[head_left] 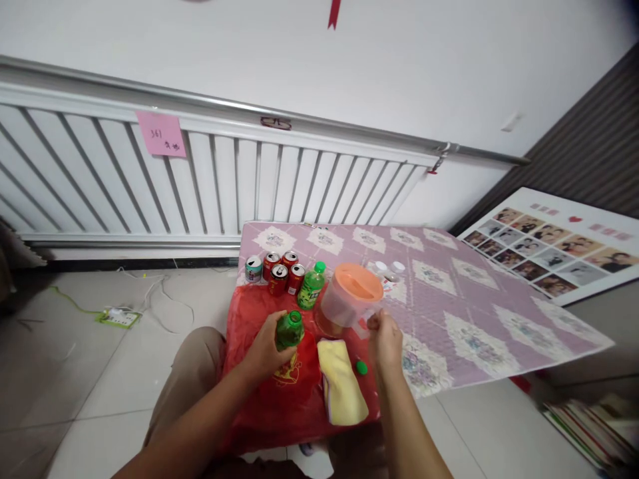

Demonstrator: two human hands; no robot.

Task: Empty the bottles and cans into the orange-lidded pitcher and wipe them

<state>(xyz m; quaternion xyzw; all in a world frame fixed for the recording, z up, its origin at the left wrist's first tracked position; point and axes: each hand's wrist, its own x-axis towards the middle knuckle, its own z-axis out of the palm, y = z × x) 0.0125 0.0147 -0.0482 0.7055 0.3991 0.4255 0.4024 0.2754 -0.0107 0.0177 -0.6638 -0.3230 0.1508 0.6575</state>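
Note:
My left hand (269, 346) is wrapped round a green plastic bottle (291, 330) with its mouth uncovered, held upright over the red cloth. My right hand (387, 338) is closed at the handle of a clear plastic pitcher (342, 309) with an orange lid (357, 282); the fingers partly hide the handle. A little brown liquid shows at the pitcher's bottom. Between my forearms lie a folded yellow cloth (342, 382) and a loose green cap (361, 367). Behind my left hand stands a capped green bottle (310, 287).
Several opened red cans (278, 279) and a teal-and-white can (253, 269) stand at the table's left. White-topped containers (397, 267) sit behind the pitcher. A red plastic sheet (249, 309) covers the near part of the purple floral tablecloth (424, 246). A photo board (559, 246) leans at the right.

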